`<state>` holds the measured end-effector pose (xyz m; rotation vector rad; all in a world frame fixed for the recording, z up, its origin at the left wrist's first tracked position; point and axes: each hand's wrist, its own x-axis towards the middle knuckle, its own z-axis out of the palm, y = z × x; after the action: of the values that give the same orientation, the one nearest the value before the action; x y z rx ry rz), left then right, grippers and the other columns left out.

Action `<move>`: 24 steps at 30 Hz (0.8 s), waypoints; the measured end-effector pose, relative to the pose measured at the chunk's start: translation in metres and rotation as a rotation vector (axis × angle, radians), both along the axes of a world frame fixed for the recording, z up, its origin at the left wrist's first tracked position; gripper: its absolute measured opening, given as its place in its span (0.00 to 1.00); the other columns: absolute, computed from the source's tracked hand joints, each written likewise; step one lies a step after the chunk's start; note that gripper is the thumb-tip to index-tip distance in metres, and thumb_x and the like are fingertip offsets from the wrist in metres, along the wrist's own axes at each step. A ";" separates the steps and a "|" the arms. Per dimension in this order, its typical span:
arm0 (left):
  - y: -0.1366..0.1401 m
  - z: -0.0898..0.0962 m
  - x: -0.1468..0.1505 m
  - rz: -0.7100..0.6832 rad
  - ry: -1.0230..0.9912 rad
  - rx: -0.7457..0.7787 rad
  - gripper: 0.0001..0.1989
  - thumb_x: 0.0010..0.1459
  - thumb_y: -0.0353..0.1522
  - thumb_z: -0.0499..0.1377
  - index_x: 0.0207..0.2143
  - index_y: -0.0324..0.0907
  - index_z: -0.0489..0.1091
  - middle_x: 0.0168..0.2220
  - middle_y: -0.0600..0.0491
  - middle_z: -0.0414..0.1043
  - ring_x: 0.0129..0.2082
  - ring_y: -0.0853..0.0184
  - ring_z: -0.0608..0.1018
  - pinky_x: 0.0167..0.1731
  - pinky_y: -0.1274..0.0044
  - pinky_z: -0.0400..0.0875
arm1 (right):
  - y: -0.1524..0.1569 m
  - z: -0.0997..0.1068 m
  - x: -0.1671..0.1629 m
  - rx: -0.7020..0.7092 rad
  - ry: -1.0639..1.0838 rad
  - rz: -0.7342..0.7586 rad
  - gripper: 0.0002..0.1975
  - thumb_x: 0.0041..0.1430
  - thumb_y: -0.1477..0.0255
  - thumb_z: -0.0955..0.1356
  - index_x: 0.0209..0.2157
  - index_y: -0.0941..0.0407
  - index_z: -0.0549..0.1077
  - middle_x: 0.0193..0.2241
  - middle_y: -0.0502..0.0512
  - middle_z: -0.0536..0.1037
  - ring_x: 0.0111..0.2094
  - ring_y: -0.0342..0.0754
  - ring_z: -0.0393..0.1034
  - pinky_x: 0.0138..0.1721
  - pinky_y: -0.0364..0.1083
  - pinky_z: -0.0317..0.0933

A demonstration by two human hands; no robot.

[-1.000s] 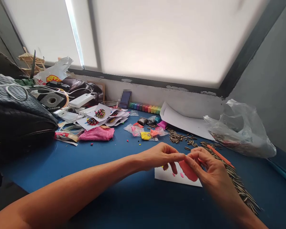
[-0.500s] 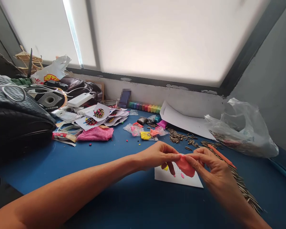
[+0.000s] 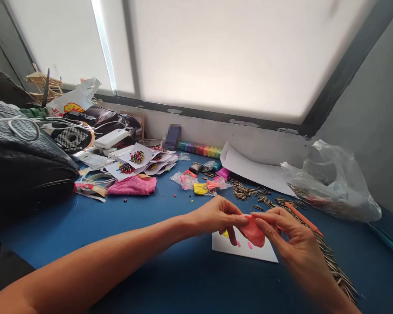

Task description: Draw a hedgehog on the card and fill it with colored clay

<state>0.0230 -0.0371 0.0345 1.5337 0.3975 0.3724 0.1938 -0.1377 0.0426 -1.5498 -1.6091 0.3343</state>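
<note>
Between my hands is a flattened, coral-pink piece of modelling clay [image 3: 256, 234]. My left hand [image 3: 220, 216] pinches its upper left edge with thumb and fingers. On the other side, the thumb and fingers of my right hand [image 3: 290, 231] are closed at its upper right edge. Below the clay a white card [image 3: 223, 247] lies on the blue table, with a yellow patch, small pink bits and faint drawn lines; my hands hide part of it. Striped sunflower seeds [image 3: 339, 272] and an orange stick-like tool [image 3: 303, 219] lie to the right of my right hand.
Opened clay packets [image 3: 200, 188] lie beyond my hands, near more seeds [image 3: 244, 190]. A pink cloth [image 3: 132, 185], decorated cards [image 3: 137, 156] and a black bag [image 3: 29, 165] fill the left. White sheets [image 3: 255, 170] and a plastic bag [image 3: 339, 187] stand back right.
The right fingers have shifted slightly along the clay's top edge, and more of the clay's face shows. The camera view has moved a little.
</note>
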 end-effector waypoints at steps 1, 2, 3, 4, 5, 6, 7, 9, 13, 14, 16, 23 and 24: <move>0.000 -0.001 0.000 -0.019 -0.004 0.001 0.22 0.54 0.49 0.62 0.31 0.35 0.74 0.26 0.54 0.72 0.19 0.74 0.73 0.22 0.80 0.55 | 0.000 -0.001 0.000 -0.027 0.004 0.018 0.16 0.58 0.55 0.67 0.36 0.50 0.80 0.28 0.51 0.72 0.30 0.47 0.68 0.32 0.45 0.64; 0.001 -0.001 0.000 -0.034 -0.010 0.001 0.22 0.55 0.48 0.61 0.31 0.35 0.74 0.26 0.54 0.73 0.19 0.75 0.73 0.22 0.80 0.55 | 0.001 -0.001 0.001 -0.049 0.013 0.027 0.16 0.58 0.55 0.66 0.36 0.49 0.80 0.28 0.51 0.72 0.29 0.46 0.68 0.32 0.45 0.64; 0.001 0.000 -0.001 -0.037 -0.017 -0.004 0.22 0.55 0.48 0.61 0.32 0.35 0.74 0.26 0.54 0.72 0.19 0.75 0.73 0.21 0.80 0.55 | 0.001 -0.001 0.001 -0.064 0.027 0.020 0.16 0.58 0.54 0.66 0.37 0.49 0.80 0.28 0.51 0.73 0.30 0.47 0.69 0.32 0.46 0.65; 0.001 0.001 -0.001 -0.029 -0.023 -0.013 0.22 0.55 0.48 0.61 0.32 0.35 0.74 0.25 0.54 0.72 0.20 0.74 0.73 0.21 0.81 0.55 | 0.002 -0.001 0.002 -0.069 0.044 0.000 0.17 0.58 0.54 0.66 0.38 0.49 0.80 0.29 0.51 0.75 0.31 0.47 0.70 0.33 0.46 0.66; 0.002 0.002 -0.001 -0.010 -0.028 -0.026 0.23 0.54 0.48 0.62 0.32 0.35 0.74 0.24 0.54 0.71 0.20 0.74 0.74 0.20 0.81 0.55 | 0.003 0.000 0.003 -0.068 0.061 -0.027 0.18 0.58 0.53 0.66 0.38 0.49 0.80 0.30 0.52 0.76 0.33 0.48 0.71 0.35 0.46 0.66; 0.003 0.003 -0.001 0.014 -0.036 -0.038 0.23 0.54 0.48 0.62 0.32 0.34 0.74 0.24 0.54 0.70 0.20 0.74 0.74 0.20 0.81 0.54 | 0.004 0.002 0.004 -0.068 0.070 -0.053 0.19 0.57 0.52 0.65 0.38 0.49 0.80 0.31 0.52 0.77 0.35 0.49 0.72 0.36 0.46 0.67; 0.003 0.005 -0.001 0.037 -0.044 -0.049 0.24 0.53 0.48 0.62 0.33 0.34 0.74 0.24 0.54 0.70 0.20 0.73 0.74 0.19 0.81 0.54 | 0.004 0.003 0.005 -0.071 0.073 -0.070 0.19 0.57 0.52 0.65 0.37 0.50 0.80 0.32 0.53 0.78 0.37 0.50 0.73 0.37 0.46 0.67; 0.005 0.007 -0.001 0.067 -0.055 -0.065 0.24 0.53 0.47 0.62 0.38 0.34 0.74 0.25 0.53 0.71 0.20 0.73 0.75 0.18 0.82 0.55 | 0.005 0.006 0.007 -0.085 0.070 -0.065 0.19 0.56 0.51 0.66 0.34 0.50 0.80 0.32 0.53 0.78 0.37 0.51 0.73 0.36 0.46 0.67; 0.006 0.006 0.000 0.059 -0.061 -0.097 0.19 0.53 0.41 0.63 0.41 0.36 0.74 0.26 0.52 0.73 0.22 0.71 0.76 0.21 0.82 0.61 | 0.003 0.006 0.006 -0.079 0.087 -0.020 0.17 0.55 0.53 0.67 0.32 0.50 0.79 0.28 0.51 0.76 0.31 0.49 0.70 0.32 0.46 0.65; 0.007 0.005 0.000 0.036 -0.054 -0.113 0.17 0.52 0.39 0.63 0.40 0.36 0.74 0.26 0.52 0.73 0.24 0.70 0.77 0.23 0.82 0.62 | 0.003 0.006 0.006 -0.081 0.094 -0.018 0.16 0.55 0.53 0.68 0.32 0.50 0.79 0.28 0.51 0.76 0.31 0.49 0.70 0.32 0.46 0.64; 0.008 0.004 0.000 -0.001 -0.011 -0.114 0.15 0.50 0.36 0.64 0.39 0.37 0.75 0.25 0.53 0.73 0.26 0.70 0.76 0.26 0.81 0.65 | 0.002 0.006 0.004 -0.104 0.109 -0.009 0.16 0.56 0.53 0.67 0.31 0.50 0.78 0.29 0.51 0.76 0.32 0.49 0.70 0.34 0.46 0.64; 0.007 0.003 0.001 0.115 -0.018 -0.031 0.16 0.48 0.38 0.66 0.35 0.35 0.78 0.26 0.53 0.74 0.25 0.73 0.72 0.26 0.81 0.64 | 0.001 0.009 0.000 -0.220 0.097 0.058 0.20 0.60 0.52 0.62 0.28 0.52 0.75 0.27 0.51 0.74 0.30 0.48 0.70 0.34 0.45 0.64; 0.007 0.003 0.001 0.135 -0.022 -0.044 0.15 0.48 0.38 0.66 0.33 0.34 0.77 0.25 0.53 0.73 0.24 0.73 0.71 0.25 0.80 0.64 | 0.000 0.010 0.000 -0.227 0.108 0.036 0.21 0.60 0.51 0.62 0.30 0.53 0.75 0.28 0.52 0.75 0.31 0.48 0.71 0.34 0.44 0.64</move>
<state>0.0245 -0.0302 0.0372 1.4623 0.4905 0.4830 0.1936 -0.1372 0.0529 -1.6426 -1.5576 0.6282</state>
